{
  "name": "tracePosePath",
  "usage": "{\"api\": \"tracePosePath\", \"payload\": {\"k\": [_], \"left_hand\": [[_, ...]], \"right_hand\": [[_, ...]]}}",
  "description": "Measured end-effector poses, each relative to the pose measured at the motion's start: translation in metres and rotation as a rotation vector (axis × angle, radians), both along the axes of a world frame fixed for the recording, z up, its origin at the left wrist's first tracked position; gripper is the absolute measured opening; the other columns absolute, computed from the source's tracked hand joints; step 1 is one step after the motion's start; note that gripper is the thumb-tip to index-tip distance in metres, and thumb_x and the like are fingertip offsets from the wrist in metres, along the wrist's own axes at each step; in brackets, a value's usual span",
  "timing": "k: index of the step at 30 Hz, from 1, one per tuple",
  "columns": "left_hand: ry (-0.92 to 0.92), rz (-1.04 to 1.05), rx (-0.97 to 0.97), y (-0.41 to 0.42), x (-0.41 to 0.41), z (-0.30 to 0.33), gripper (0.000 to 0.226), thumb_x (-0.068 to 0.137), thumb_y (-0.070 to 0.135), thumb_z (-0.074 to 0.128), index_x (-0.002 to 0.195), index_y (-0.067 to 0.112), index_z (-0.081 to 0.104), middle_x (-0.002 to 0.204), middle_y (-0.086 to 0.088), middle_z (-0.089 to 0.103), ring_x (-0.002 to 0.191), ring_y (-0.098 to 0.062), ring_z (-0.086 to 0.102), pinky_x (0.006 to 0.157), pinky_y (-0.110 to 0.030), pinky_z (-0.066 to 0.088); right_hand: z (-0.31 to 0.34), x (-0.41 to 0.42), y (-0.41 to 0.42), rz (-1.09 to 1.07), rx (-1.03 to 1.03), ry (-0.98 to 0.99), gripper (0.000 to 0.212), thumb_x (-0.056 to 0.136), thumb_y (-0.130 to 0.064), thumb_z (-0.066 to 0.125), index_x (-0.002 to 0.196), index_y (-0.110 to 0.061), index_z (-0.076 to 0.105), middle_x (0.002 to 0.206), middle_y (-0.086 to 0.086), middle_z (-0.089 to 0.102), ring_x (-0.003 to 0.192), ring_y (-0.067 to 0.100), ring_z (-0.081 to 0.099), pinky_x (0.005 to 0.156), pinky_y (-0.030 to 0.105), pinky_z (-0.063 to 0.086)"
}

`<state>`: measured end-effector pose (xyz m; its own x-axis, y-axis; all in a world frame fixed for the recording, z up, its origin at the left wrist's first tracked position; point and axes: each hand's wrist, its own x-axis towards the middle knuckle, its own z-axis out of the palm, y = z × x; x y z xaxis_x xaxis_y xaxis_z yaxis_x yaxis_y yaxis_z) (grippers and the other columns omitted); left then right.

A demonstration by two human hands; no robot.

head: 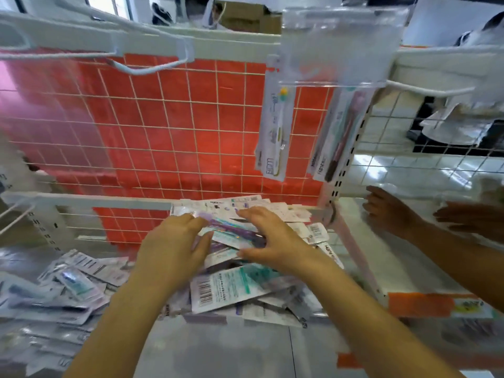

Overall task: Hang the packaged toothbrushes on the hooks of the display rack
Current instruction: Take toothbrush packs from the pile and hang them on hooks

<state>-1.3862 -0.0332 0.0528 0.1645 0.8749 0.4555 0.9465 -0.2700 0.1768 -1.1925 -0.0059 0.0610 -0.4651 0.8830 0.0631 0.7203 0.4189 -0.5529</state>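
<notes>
Taking the heap of packaged toothbrushes (245,279) on the shelf as the landmark: to its left lies a second, looser scatter of packs (62,293), and above and left of it an empty white hook (147,67) juts from the wire grid (169,126) of the display rack, with more bare prongs at the far left edge. Directly over the heap both hands work one purple pack (231,230). The left hand (174,241) has its fingers bent onto the pack's left end, with the thumb coming in from below. The right hand (268,238) has its fingers spread and arched over the same pack, thumb reaching under its lower edge; motion blur makes it unclear whether the grip has closed. Above and right of the heap two packs (275,132) already hang, side by side, under a clear price-tag holder (341,47). Right of the heap another person's hands (392,211) reach onto the neighbouring shelf. By this showing the job is barely begun: a few packs are up, several hooks are bare, and nearly all the stock is yet to be hung.
</notes>
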Motion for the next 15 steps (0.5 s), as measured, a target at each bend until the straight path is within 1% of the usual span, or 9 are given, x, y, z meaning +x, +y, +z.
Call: {"api": "tracePosePath", "payload": {"k": [2,3,4,7,9,12,15], "left_hand": [[0.008,0.004,0.030,0.001,-0.011,-0.002,0.017,0.072,0.016,0.077,0.087,0.011,0.072,0.070,-0.005,0.066,0.061,-0.029,0.063,0.047,-0.031,0.048],[0.011,0.004,0.049,0.003,-0.016,-0.005,0.014,0.073,0.019,0.073,0.085,0.012,0.072,0.070,-0.004,0.066,0.060,-0.029,0.063,0.046,-0.030,0.048],[0.013,0.003,0.063,0.004,-0.020,-0.006,0.016,0.075,0.024,0.066,0.084,0.012,0.072,0.069,-0.003,0.066,0.060,-0.028,0.062,0.046,-0.029,0.048],[0.033,-0.038,0.099,0.006,-0.031,-0.013,0.036,0.078,0.036,0.044,0.082,0.014,0.072,0.069,0.000,0.066,0.058,-0.026,0.061,0.044,-0.028,0.046],[0.022,-0.055,0.108,0.007,-0.036,-0.017,0.039,0.079,0.038,0.041,0.082,0.014,0.073,0.071,0.000,0.067,0.060,-0.026,0.062,0.044,-0.030,0.048],[0.020,-0.057,0.123,0.008,-0.039,-0.021,0.040,0.079,0.038,0.041,0.081,0.014,0.073,0.070,0.000,0.068,0.058,-0.025,0.063,0.042,-0.030,0.048],[0.017,-0.064,0.118,0.009,-0.039,-0.025,0.041,0.079,0.037,0.040,0.080,0.014,0.073,0.070,-0.001,0.069,0.057,-0.024,0.062,0.041,-0.031,0.047]], "right_hand": [[0.000,-0.004,0.002,0.027,-0.052,-0.129,0.084,0.084,-0.030,0.067,0.149,-0.025,0.014,0.156,0.000,0.014,0.143,0.014,0.010,0.118,0.035,0.007],[-0.001,-0.006,0.003,0.030,-0.072,-0.161,0.089,0.084,-0.031,0.067,0.150,-0.027,0.008,0.157,-0.001,0.009,0.144,0.013,0.005,0.118,0.037,0.001],[-0.002,-0.007,0.004,0.027,-0.085,-0.175,0.093,0.083,-0.035,0.068,0.150,-0.028,0.004,0.158,-0.002,0.006,0.144,0.012,0.002,0.118,0.040,-0.004],[-0.006,-0.012,0.007,0.001,-0.119,-0.210,0.107,0.077,-0.046,0.071,0.149,-0.031,-0.007,0.158,-0.004,0.003,0.145,0.012,-0.003,0.115,0.049,-0.013],[-0.006,-0.013,0.008,-0.013,-0.109,-0.233,0.109,0.076,-0.047,0.072,0.149,-0.032,-0.009,0.158,-0.004,0.009,0.145,0.013,0.002,0.114,0.050,-0.014],[-0.005,-0.015,0.010,-0.020,-0.064,-0.252,0.107,0.077,-0.044,0.072,0.149,-0.033,-0.006,0.153,-0.004,0.026,0.143,0.016,0.017,0.115,0.049,-0.014],[-0.004,-0.015,0.009,-0.019,-0.031,-0.262,0.102,0.078,-0.042,0.072,0.149,-0.033,-0.001,0.151,-0.003,0.030,0.141,0.016,0.022,0.115,0.047,-0.013]]}}
